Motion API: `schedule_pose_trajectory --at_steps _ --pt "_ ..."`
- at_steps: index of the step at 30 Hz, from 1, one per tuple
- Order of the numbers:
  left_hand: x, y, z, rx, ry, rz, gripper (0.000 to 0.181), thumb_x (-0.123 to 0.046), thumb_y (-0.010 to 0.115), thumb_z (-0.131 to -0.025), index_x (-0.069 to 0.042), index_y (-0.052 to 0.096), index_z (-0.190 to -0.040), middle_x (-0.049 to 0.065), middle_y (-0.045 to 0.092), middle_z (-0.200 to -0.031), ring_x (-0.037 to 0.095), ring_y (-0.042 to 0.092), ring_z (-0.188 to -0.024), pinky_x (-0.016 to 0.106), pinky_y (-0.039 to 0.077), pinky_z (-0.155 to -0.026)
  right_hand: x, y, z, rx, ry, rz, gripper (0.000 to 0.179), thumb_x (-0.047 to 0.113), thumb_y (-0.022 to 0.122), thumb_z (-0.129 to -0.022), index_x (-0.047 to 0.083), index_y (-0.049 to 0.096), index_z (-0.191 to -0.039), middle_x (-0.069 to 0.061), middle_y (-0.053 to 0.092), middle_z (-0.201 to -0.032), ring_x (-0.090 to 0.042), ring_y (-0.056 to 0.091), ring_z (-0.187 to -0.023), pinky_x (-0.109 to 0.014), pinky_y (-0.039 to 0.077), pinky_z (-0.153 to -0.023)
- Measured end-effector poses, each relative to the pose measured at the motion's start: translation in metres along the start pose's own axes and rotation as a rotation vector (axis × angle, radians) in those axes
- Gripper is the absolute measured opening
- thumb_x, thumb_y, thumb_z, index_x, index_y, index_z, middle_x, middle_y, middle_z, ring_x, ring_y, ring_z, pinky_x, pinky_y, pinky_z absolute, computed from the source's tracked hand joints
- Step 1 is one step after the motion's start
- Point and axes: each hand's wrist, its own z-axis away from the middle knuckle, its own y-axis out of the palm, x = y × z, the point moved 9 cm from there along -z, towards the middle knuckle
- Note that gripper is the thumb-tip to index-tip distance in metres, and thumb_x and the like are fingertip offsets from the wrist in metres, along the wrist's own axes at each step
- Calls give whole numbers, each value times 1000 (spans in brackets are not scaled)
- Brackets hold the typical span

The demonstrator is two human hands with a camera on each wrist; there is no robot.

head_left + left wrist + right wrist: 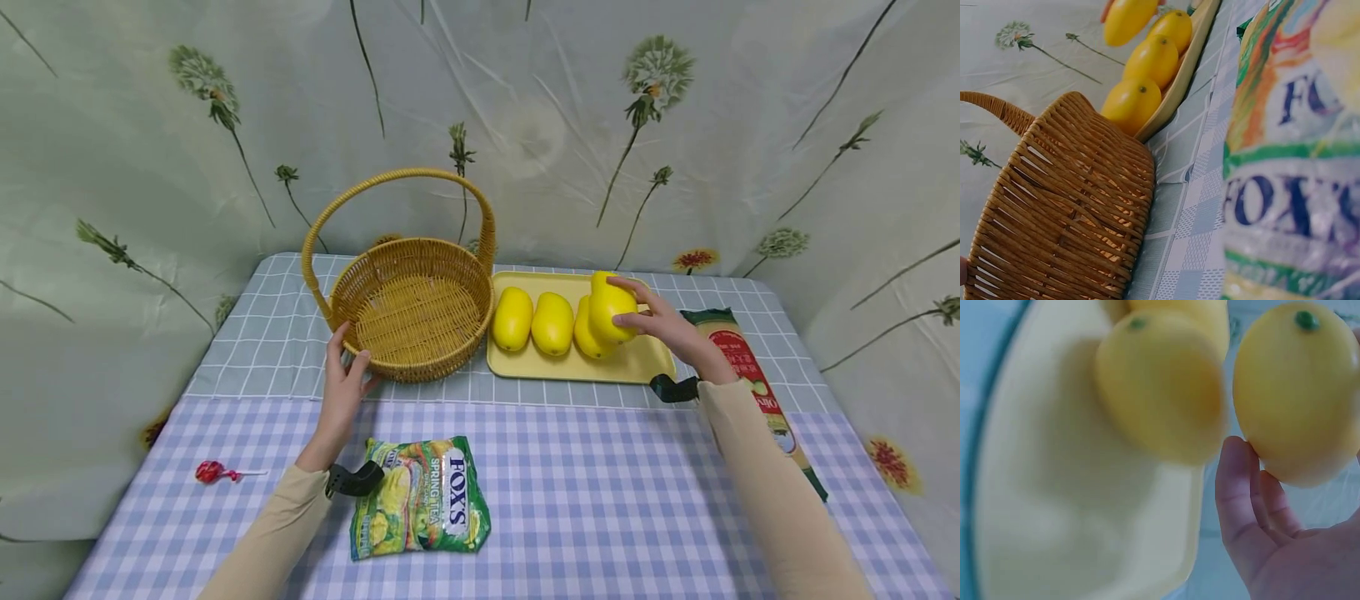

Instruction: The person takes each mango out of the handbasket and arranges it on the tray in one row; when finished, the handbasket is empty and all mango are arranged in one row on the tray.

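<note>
My right hand (667,329) grips a yellow mango (612,308), fingers on one side and thumb on the other, lifted over the right end of the pale yellow tray (645,364). In the right wrist view, the held mango (1297,394) shows a green stem spot. Three more mangoes lie in a row on the tray, among them the leftmost mango (513,320) and the middle mango (552,323). At the front left rim of a wicker basket (420,367), my left hand (343,396) rests with spread fingers. The basket's inside is bare, its tall handle upright.
Below the left wrist lies a green FOX'S candy bag (420,498). A red lollipop (210,472) sits farther left. Under my right forearm, a long red and green packet (738,350) lies along the right side. A floral curtain (540,150) hangs behind the checkered tablecloth (600,500).
</note>
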Motion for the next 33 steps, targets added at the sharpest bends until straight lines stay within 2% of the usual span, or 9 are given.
schedule_pose_trajectory --at_steps 5,8,12,17,19,24,29,33 --pt "-2 1 1 5 17 7 57 -16 37 -105 -15 9 -154 14 -3 -157 41 23 -137 61 34 -102 -28 -15 18 -46 97 3 73 36 58 -95 23 17 -154 -18 9 -155 -45 20 -129 -68 25 -102" --pt "-2 1 1 7 16 10 57 -15 37 -105 -15 8 -154 13 -4 -157 41 22 -137 61 33 -103 -44 -19 24 -46 151 24 73 37 58 -95 23 17 -154 -23 13 -151 -45 25 -125 -66 28 -101" --pt "-1 1 1 9 0 24 58 -13 36 -105 -16 7 -154 12 -4 -157 40 22 -137 60 33 -104 -56 -20 26 -28 181 76 74 36 59 -94 20 17 -154 -26 13 -150 -46 29 -122 -63 33 -100" --pt "-1 1 -1 12 -22 38 58 -12 35 -105 -18 5 -154 10 -4 -157 38 23 -137 58 33 -104 -57 -17 21 -29 181 132 74 34 59 -94 16 19 -154 -24 4 -155 -50 14 -131 -70 22 -102" --pt "-1 1 -1 12 -38 38 58 -13 36 -105 -19 6 -155 9 -4 -157 38 26 -136 56 34 -105 -57 -16 19 -36 182 153 73 33 58 -95 15 19 -154 -25 4 -155 -51 13 -131 -71 20 -102" --pt "-3 0 0 12 -105 50 60 -16 37 -105 -22 5 -155 10 -10 -157 36 27 -136 51 34 -107 -59 -13 14 -53 189 172 73 31 56 -96 14 15 -154 -30 11 -150 -51 22 -125 -69 27 -100" --pt "-5 -2 1 28 -144 81 62 -14 37 -105 -21 2 -155 13 -12 -156 35 25 -137 49 32 -108 -56 -10 17 -72 169 174 73 32 55 -98 12 13 -154 -32 14 -148 -52 22 -125 -70 27 -99" --pt "-9 0 3 56 -168 60 64 -16 39 -104 -20 0 -155 12 -12 -157 34 23 -139 46 31 -110 -53 -11 20 -91 165 194 73 34 53 -99 11 13 -154 -32 15 -149 -52 22 -127 -70 27 -100"
